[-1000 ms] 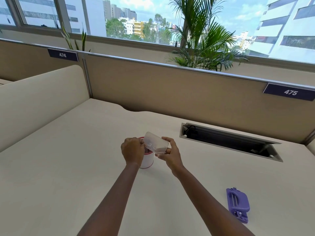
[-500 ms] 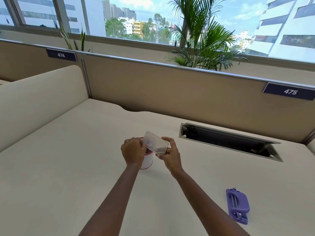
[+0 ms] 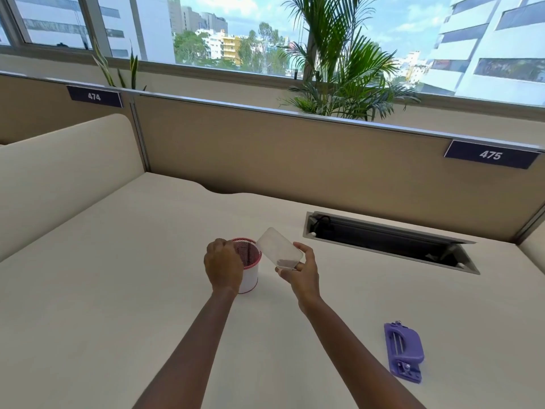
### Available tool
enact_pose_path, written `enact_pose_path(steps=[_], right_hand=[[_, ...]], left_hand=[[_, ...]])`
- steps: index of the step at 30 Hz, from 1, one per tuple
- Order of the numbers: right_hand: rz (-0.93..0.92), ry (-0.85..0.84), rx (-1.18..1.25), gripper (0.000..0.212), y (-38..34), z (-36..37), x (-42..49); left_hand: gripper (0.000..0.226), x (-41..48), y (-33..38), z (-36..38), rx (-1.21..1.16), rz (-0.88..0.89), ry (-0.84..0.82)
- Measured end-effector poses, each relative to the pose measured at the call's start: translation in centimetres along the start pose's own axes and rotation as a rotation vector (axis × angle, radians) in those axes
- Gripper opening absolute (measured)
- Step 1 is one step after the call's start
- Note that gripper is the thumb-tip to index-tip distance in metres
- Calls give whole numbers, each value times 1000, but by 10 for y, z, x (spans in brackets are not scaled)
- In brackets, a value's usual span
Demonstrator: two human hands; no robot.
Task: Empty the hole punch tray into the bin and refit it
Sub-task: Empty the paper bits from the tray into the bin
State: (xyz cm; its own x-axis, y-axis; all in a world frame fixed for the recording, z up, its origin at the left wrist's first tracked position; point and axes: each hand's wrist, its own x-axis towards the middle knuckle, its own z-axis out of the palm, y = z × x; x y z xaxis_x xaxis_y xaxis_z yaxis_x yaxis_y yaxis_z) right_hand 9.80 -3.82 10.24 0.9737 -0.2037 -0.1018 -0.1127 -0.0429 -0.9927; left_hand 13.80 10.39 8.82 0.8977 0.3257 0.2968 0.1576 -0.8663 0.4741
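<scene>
My right hand (image 3: 302, 271) holds the clear plastic hole punch tray (image 3: 278, 251), tilted, just to the right of a small round bin (image 3: 250, 278) with a red rim and white wall. Dark bits lie at the tray's lower end. My left hand (image 3: 222, 265) grips the bin's left side at the rim. The purple hole punch (image 3: 403, 351) lies upside down on the desk at the lower right, well apart from both hands.
The cream desk (image 3: 118, 290) is bounded by a tan partition at the back and a cream divider on the left. An open cable trough (image 3: 389, 242) is set into the desk at the back right.
The tray has moved right, off the bin's mouth, so the bin's inside now shows. My left hand stays on the bin.
</scene>
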Motion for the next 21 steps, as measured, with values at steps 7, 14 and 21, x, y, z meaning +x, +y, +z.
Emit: enact_pose_path(steps=[7, 14, 21], right_hand=[[105, -68, 264, 66, 5, -18, -19], [174, -110, 290, 59, 23, -38, -47], [104, -22, -228, 38, 30, -79, -64]], left_hand=[[31, -38, 40, 1, -779, -55, 9], [64, -78, 60, 20, -1710, -642, -727], [68, -97, 61, 31, -1914, -833, -890]])
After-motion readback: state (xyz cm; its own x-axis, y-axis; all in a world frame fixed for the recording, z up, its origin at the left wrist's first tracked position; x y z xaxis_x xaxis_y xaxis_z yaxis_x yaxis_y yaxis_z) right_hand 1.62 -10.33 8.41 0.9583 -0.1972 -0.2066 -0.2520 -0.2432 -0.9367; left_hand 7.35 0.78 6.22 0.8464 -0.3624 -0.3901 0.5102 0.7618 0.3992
